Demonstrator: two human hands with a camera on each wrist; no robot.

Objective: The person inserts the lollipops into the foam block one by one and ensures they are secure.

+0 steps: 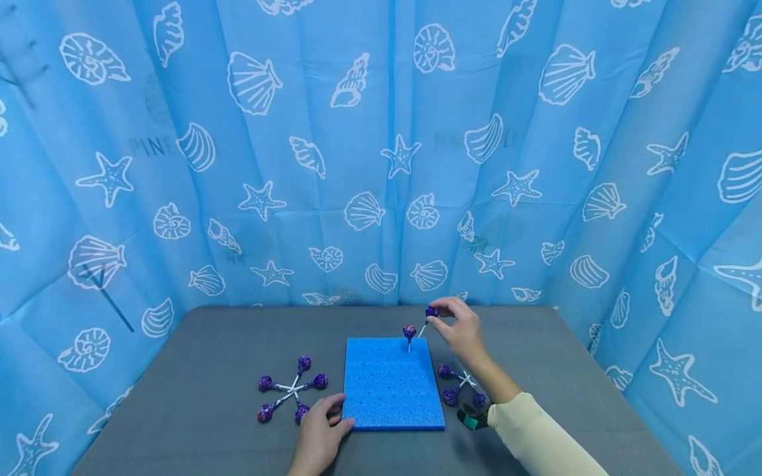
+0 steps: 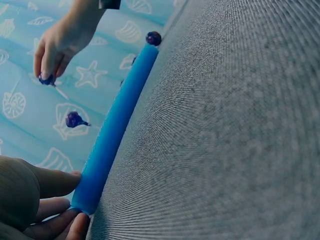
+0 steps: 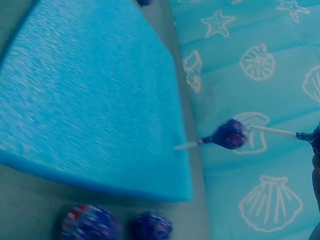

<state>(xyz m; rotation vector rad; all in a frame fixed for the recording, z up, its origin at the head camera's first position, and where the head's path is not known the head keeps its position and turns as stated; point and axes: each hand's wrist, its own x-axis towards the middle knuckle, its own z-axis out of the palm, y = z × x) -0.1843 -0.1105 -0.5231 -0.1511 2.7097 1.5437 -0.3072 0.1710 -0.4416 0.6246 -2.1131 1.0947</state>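
My right hand (image 1: 463,330) pinches a purple-wrapped lollipop (image 1: 431,312) by its candy head, above the far right corner of a blue foam board (image 1: 389,390). Its white stick slants down to the left, and in the right wrist view the bare stick end (image 3: 275,131) is clear of the foam. Close beside it, another lollipop (image 1: 409,332) stands upright with its stick in the board near that corner. My left hand (image 1: 321,430) grips the board's near left corner between thumb and fingers. Rows of small holes dot the board's top.
Several lollipops (image 1: 304,363) lie left of the board, their white sticks meeting in the middle. A smaller group (image 1: 450,396) lies to its right, partly under my right forearm. A shell-patterned blue curtain (image 1: 363,211) hangs behind the grey table (image 1: 226,344).
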